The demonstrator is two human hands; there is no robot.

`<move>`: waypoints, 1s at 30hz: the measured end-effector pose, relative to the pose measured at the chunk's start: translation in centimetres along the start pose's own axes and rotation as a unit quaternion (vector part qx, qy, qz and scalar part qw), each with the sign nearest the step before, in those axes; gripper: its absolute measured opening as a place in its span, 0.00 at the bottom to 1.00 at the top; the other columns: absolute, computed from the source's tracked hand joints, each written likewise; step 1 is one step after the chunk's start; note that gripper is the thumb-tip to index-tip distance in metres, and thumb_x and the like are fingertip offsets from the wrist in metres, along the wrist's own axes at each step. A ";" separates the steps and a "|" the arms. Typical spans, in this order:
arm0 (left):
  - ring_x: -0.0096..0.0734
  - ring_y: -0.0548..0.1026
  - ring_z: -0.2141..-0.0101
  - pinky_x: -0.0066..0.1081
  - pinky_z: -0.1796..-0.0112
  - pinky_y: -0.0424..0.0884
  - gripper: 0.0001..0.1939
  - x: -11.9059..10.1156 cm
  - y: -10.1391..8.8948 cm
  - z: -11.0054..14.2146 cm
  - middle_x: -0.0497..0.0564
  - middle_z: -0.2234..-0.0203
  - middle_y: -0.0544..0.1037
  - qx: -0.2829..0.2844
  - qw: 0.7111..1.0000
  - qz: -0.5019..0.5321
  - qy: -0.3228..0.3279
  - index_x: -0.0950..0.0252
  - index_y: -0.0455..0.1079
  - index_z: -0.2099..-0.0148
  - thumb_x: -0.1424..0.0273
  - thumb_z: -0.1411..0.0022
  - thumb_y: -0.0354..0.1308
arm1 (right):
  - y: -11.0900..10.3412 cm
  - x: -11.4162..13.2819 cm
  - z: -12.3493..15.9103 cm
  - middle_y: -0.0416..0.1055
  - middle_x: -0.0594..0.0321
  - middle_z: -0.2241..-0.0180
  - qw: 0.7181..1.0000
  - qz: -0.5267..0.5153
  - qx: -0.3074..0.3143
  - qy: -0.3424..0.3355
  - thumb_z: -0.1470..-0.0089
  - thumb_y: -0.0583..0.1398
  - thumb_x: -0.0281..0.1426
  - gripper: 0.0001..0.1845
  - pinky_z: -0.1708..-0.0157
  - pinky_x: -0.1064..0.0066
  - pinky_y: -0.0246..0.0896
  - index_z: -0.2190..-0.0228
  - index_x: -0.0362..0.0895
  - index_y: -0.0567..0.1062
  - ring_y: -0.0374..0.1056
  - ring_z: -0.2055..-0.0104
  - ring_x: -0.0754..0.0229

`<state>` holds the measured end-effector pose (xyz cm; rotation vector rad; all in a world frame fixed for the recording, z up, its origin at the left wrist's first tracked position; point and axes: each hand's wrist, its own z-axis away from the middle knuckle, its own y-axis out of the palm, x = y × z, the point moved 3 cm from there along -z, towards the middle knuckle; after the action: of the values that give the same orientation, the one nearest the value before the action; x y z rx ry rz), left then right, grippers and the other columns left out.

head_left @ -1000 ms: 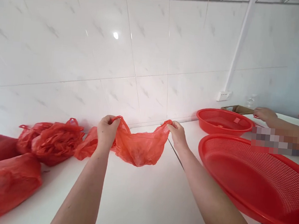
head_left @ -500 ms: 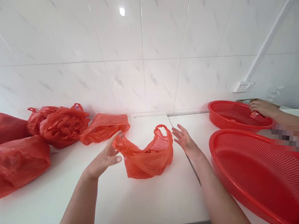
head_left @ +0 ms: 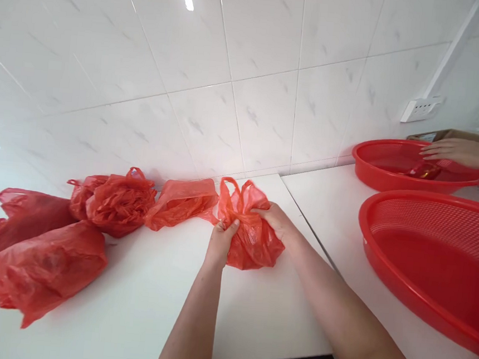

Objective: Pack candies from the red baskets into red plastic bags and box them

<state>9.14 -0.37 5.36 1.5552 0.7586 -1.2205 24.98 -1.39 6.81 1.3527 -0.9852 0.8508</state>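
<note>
Thin film like this seems best gathered with a light, even pinch from both sides, the loops (head_left: pixel 223 189) left free at the top (plastic so flimsy probably stretches or tears easily). The left hand (head_left: pixel 219 242) clamps the red plastic bag (head_left: pixel 257 241) at its eight o'clock, thumb in front; the right hand (head_left: pixel 275 219) grips it at two o'clock, fingers partly lost in the folds. The bag sits bunched between them, over the desk (head_left: pixel 144 305).
</note>
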 end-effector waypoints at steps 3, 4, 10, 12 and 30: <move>0.40 0.75 0.58 0.38 0.56 0.69 0.19 -0.4 -1.1 -1.5 0.53 0.62 0.77 -0.090 0.990 0.103 0.038 0.63 0.70 0.57 0.61 0.51 0.65 | -0.2 1.0 -0.2 0.74 0.58 0.63 0.989 -0.137 0.039 -0.035 0.61 0.65 0.34 0.17 0.58 0.60 0.64 0.64 0.44 0.75 0.70 0.59 0.51; 0.39 0.75 0.57 0.37 0.55 0.69 0.19 -0.3 -1.5 -1.8 0.53 0.60 0.77 -0.094 0.985 0.131 0.053 0.61 0.70 0.56 0.62 0.50 0.65 | -0.4 0.9 -0.2 0.74 0.58 0.63 0.982 -0.175 0.047 -0.045 0.60 0.64 0.34 0.16 0.58 0.61 0.64 0.65 0.44 0.75 0.69 0.59 0.52; 0.39 0.75 0.59 0.37 0.56 0.68 0.15 4.5 -3.1 -3.2 0.53 0.63 0.77 -0.022 0.969 0.240 -0.051 0.65 0.70 0.63 0.60 0.49 0.63 | -0.9 -4.1 -1.2 0.59 0.70 0.82 0.964 -0.264 0.000 0.022 0.56 0.62 0.34 0.10 0.64 0.67 0.63 0.78 0.47 0.64 0.62 0.74 0.62; 0.35 0.75 0.66 0.35 0.60 0.69 0.12 6.0 -3.7 -3.6 0.49 0.72 0.75 -0.053 0.964 0.251 -0.074 0.65 0.67 0.71 0.63 0.51 0.64 | -0.8 -5.6 -1.6 0.55 0.72 0.83 0.961 -0.274 0.006 0.048 0.55 0.62 0.35 0.08 0.65 0.68 0.62 0.75 0.47 0.66 0.59 0.77 0.64; 0.24 0.68 0.80 0.27 0.75 0.65 0.12 6.1 -3.2 -4.7 0.44 0.80 0.70 -0.082 0.995 0.028 -0.049 0.64 0.67 0.70 0.64 0.51 0.64 | 1.0 -6.9 -2.2 0.74 0.64 0.73 0.988 0.012 0.137 0.075 0.56 0.66 0.39 0.27 0.68 0.66 0.64 0.53 0.47 0.70 0.70 0.71 0.58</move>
<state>9.71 4.54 -1.32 1.3646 0.7282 -1.1556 21.61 1.30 0.90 1.4848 -0.7886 1.1219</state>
